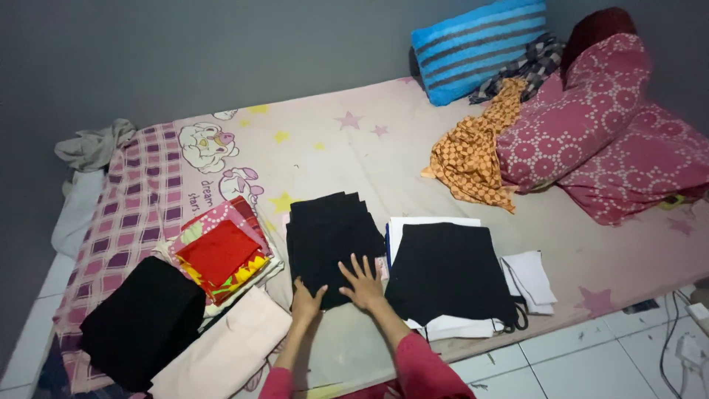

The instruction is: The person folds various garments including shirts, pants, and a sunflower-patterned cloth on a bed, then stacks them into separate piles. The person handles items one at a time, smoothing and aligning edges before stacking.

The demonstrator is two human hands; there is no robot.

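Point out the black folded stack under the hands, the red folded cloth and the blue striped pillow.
black folded stack (325, 236), head view, middle of its top layer.
red folded cloth (218, 253), head view, centre of the red face.
blue striped pillow (478, 46), head view, middle of its front.

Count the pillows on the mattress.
3: a blue striped pillow against the wall at the far end, and two pink patterned pillows at the right. Clothes may hide more.

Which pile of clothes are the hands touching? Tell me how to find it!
Look at the pink star-print mattress on the floor, then along its near edge where the folded piles sit in a row. Both hands, the left hand and right hand, press flat on the middle black pile. It is all black, unlike the red patterned stack beside it and the black-on-white pile.
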